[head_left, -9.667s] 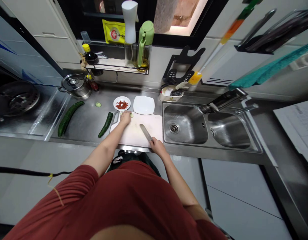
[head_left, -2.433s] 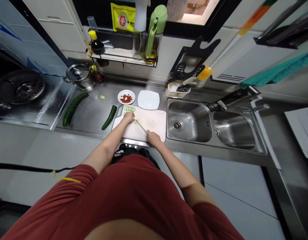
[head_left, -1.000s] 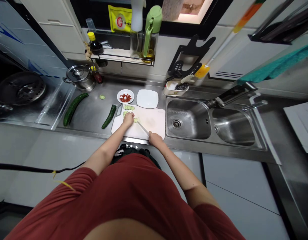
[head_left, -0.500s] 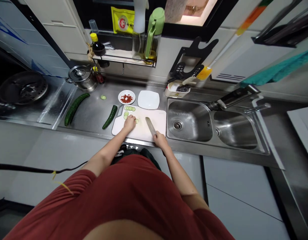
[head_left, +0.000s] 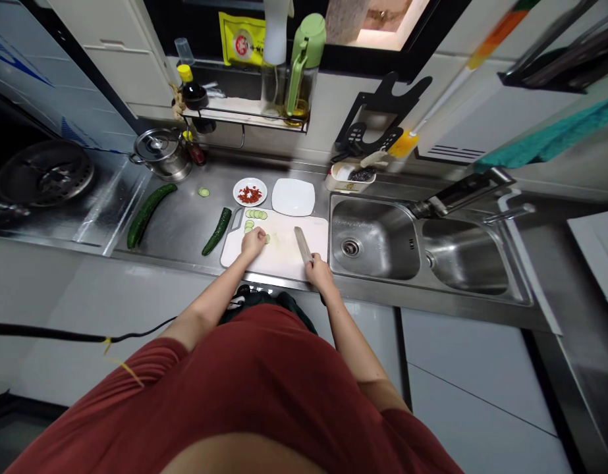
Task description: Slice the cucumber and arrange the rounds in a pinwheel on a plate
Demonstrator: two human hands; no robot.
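My right hand (head_left: 320, 271) grips the handle of a kitchen knife (head_left: 302, 243), its blade pointing away over the right half of the white cutting board (head_left: 288, 263). My left hand (head_left: 253, 244) is over the board's left half with its fingers curled together; whatever they may hold is hidden. Beside its fingertips is a pale green cucumber slice (head_left: 267, 239). A row of cucumber slices (head_left: 256, 214) lies along the board's far left, with a small cluster of slices (head_left: 249, 225) nearer the hand. Left of the board lies a cut piece of cucumber (head_left: 217, 232).
A whole cucumber (head_left: 148, 214) and a cucumber end (head_left: 203, 192) lie on the steel counter. Behind the board stand a plate of chopped red pieces (head_left: 249, 184) and a white square plate (head_left: 293, 197). A double sink (head_left: 375, 237) is at right, a lidded pot (head_left: 163, 155) at left.
The knife and my right hand have shifted slightly right, away from the slices. My left hand has drawn back a little to the left, its fingers more curled.
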